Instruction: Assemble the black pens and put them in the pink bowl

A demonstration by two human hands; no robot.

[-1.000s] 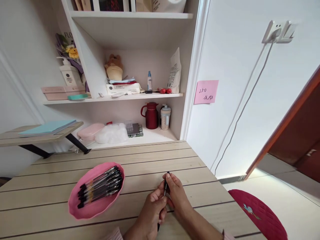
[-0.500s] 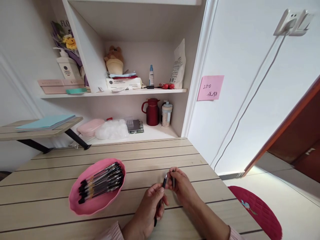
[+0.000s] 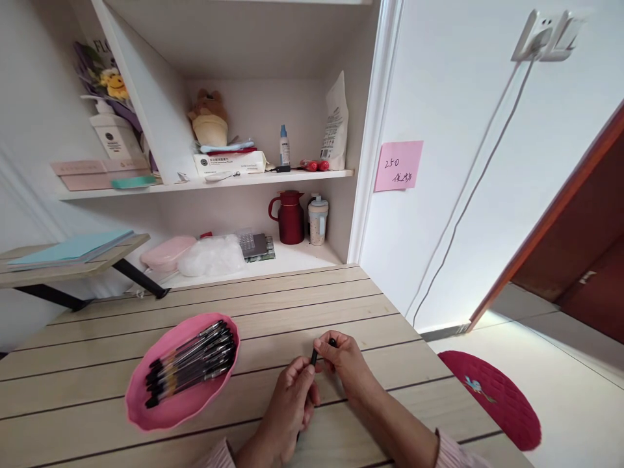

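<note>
Both hands meet over the wooden table (image 3: 273, 305) near its front edge. My left hand (image 3: 291, 406) is closed round the barrel of a black pen (image 3: 314, 356), which points up and away from me. My right hand (image 3: 344, 365) pinches the pen's black cap (image 3: 332, 342) at the pen's tip; whether the cap sits fully on the tip is hidden by the fingers. To the left lies a pink oval tray (image 3: 146, 413) holding several more black pens (image 3: 191, 365).
Behind the table stands a white shelf unit (image 3: 341, 174) with a red jug (image 3: 290, 217), a cup, a bag and small bottles. A pink sticky note (image 3: 398, 166) hangs on the wall. A red cushion (image 3: 490, 398) lies on the floor at right, beside a brown door.
The cap was on the pen, then held apart from the tip half a second ago; now my right hand has brought it back against the pen's tip. The view shifted slightly.
</note>
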